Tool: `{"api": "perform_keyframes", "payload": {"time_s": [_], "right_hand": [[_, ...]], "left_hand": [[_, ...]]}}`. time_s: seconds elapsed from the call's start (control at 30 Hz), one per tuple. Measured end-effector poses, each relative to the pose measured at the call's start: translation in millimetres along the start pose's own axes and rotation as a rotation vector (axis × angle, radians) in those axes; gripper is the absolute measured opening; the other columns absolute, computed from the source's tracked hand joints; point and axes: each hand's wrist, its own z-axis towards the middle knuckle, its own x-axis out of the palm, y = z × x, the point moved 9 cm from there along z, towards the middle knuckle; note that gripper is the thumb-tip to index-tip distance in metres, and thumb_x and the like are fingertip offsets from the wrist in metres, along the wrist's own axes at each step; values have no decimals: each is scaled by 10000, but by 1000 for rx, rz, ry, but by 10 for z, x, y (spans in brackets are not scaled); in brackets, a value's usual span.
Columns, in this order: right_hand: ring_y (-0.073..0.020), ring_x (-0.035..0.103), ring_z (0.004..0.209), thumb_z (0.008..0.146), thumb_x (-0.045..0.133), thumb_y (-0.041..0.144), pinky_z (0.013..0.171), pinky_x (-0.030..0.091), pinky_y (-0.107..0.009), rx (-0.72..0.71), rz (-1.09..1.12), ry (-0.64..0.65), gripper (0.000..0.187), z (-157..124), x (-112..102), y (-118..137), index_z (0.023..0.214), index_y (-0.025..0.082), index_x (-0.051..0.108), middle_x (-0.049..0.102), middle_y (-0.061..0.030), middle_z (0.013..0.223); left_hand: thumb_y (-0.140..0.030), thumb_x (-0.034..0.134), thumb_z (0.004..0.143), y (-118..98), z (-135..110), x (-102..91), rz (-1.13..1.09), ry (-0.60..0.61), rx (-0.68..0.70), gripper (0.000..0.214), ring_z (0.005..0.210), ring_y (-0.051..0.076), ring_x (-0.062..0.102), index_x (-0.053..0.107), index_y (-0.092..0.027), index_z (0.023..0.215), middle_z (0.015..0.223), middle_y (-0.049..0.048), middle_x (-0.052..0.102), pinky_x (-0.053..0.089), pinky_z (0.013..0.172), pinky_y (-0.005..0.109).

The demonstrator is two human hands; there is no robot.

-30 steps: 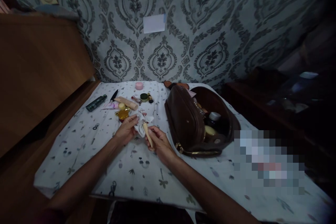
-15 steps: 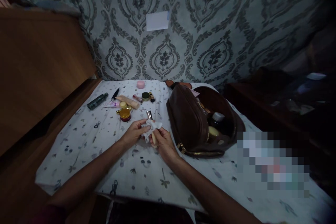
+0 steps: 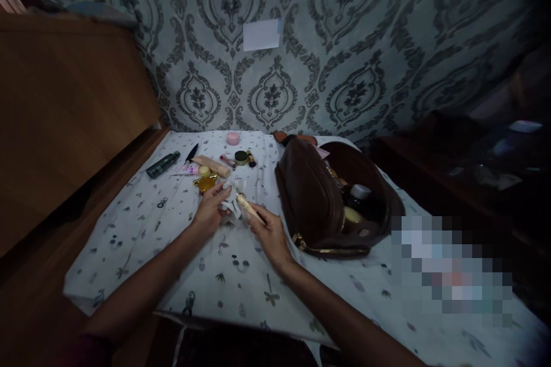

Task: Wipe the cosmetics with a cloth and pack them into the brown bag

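Note:
My right hand point(image 3: 270, 233) is closed round the lower end of a slim beige-and-gold cosmetic tube point(image 3: 248, 206), which tilts up to the left. A crumpled white wipe point(image 3: 231, 205) is pinched in my left hand point(image 3: 208, 210), close by the tube's upper end. Whether wipe and tube touch is hard to make out. Just beyond my left hand lies an amber-coloured jar point(image 3: 207, 183), partly covered by the fingers. Right of my right hand stands an open brown leather bag point(image 3: 307, 200), with a dark bottle with a grey cap point(image 3: 360, 194) inside.
Toward the wall lie a dark green bottle point(image 3: 162, 165), a beige tube point(image 3: 212, 166), a pink jar point(image 3: 233, 138), a dark round compact point(image 3: 241, 157) and other small cosmetics. A wooden cabinet point(image 3: 73, 109) borders the left side. A blurred-out patch point(image 3: 451, 269) covers the right.
My hands have moved slightly apart. The wipe has come away from around the tube and stays in my left hand, while the tube, now more exposed, leans left in my right hand.

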Motion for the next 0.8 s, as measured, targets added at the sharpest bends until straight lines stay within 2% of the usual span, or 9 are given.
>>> {"api": "perform_keyframes", "payload": {"time_s": [0.07, 0.2, 0.3, 0.4, 0.47, 0.6, 0.8], "right_hand": [[-144, 442, 582, 810, 645, 473, 504, 340, -248, 23, 32, 1, 333, -17, 15, -2, 1010, 226, 743, 598, -10, 706], [-115, 380, 497, 806, 618, 595, 437, 251, -226, 199, 220, 47, 470, -43, 106, -150, 1016, 188, 721, 465, 26, 554], [-103, 412, 511, 703, 743, 544, 444, 240, -216, 295, 378, 51, 460, -40, 139, -248, 981, 179, 709, 510, 27, 588], [-94, 438, 543, 633, 810, 470, 474, 274, -214, 336, 411, 23, 410, -27, 112, -306, 905, 181, 708, 564, 20, 657], [-94, 435, 560, 621, 817, 435, 505, 301, -219, 302, 352, 17, 371, -12, 85, -289, 866, 179, 706, 571, 21, 673], [-123, 431, 587, 651, 779, 353, 543, 318, -241, 116, 116, 20, 229, 14, 32, -137, 780, 195, 677, 538, 30, 635], [-145, 460, 637, 685, 715, 238, 582, 337, -253, -92, -194, -39, 104, -13, -34, 70, 763, 218, 649, 537, 23, 681]], "left_hand": [[-292, 856, 577, -28, 5, -14, -30, -20, 5, 384, 486, 58, 516, 665, -143, 875, 676, -30, 634, 358, 383, 146], [-237, 845, 562, -62, -5, -14, -76, -44, -1, 348, 496, 70, 544, 662, -138, 840, 674, -25, 650, 362, 374, 148], [-214, 837, 557, -72, -11, -11, -103, -50, -6, 343, 545, 92, 596, 668, -145, 848, 715, -11, 680, 395, 384, 151], [-218, 825, 582, -60, -15, 9, -95, -33, -16, 313, 559, 101, 615, 668, -147, 844, 721, -2, 689, 413, 401, 157], [-232, 829, 584, -42, -21, 28, -85, -20, -20, 320, 569, 109, 625, 665, -152, 847, 715, -8, 684, 427, 414, 166], [-265, 848, 567, 30, -37, 55, -64, 3, -44, 364, 569, 112, 623, 661, -158, 860, 722, -13, 686, 417, 418, 170], [-276, 838, 579, 61, -48, 87, -40, 40, -45, 321, 546, 104, 605, 670, -144, 818, 695, -5, 686, 441, 475, 186]]}}
